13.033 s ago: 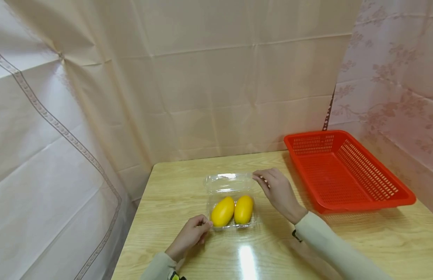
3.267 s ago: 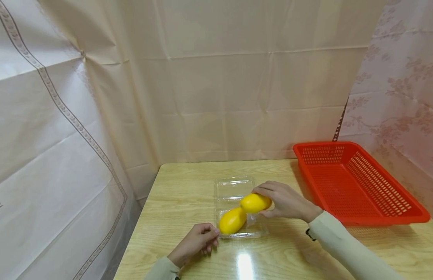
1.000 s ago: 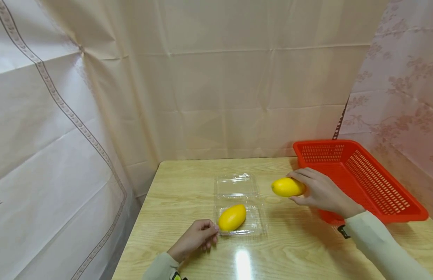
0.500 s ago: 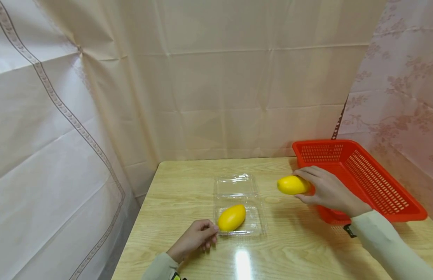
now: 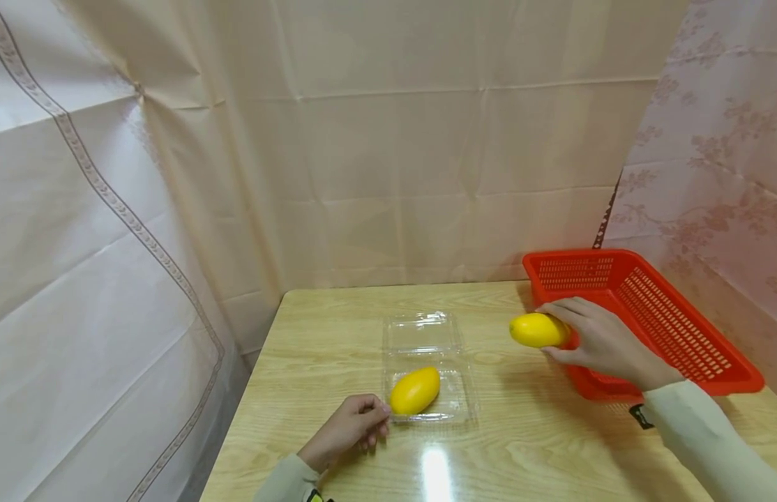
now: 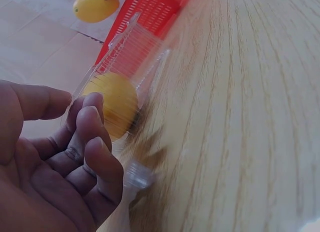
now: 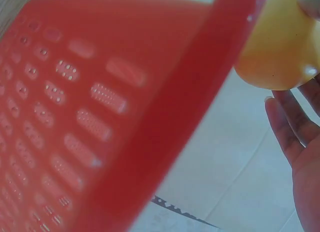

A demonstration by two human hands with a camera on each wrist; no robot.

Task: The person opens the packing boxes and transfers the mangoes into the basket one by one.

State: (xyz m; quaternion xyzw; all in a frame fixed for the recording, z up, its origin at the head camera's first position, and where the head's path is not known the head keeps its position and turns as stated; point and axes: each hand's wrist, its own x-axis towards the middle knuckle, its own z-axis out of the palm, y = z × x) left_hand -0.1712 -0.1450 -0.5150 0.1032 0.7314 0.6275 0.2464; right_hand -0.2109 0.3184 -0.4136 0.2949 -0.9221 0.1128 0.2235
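Note:
My right hand (image 5: 605, 343) grips a yellow mango (image 5: 536, 330) in the air at the left rim of the red basket. In the right wrist view the fingertips lie around this mango (image 7: 277, 47), just beyond the basket's rim. Another yellow mango (image 5: 416, 390) lies in the left part of an open clear plastic clamshell box (image 5: 454, 397), its lid folded back flat on the table. With thumb and index finger my left hand (image 5: 347, 429) pinches the box's near left corner. The left wrist view shows this hand (image 6: 55, 152) with the other fingers curled, and the boxed mango (image 6: 112, 104) behind them.
A red perforated plastic basket (image 5: 727, 382) stands on the right of the wooden table (image 5: 319, 335); the forearm and hand hide part of it. Pale cloth (image 5: 388, 153) hangs behind the table and along both sides.
Both mangoes lay in the box at first. My right hand took the right one out and carried it rightward to the basket's rim. My left hand stays at the box corner.

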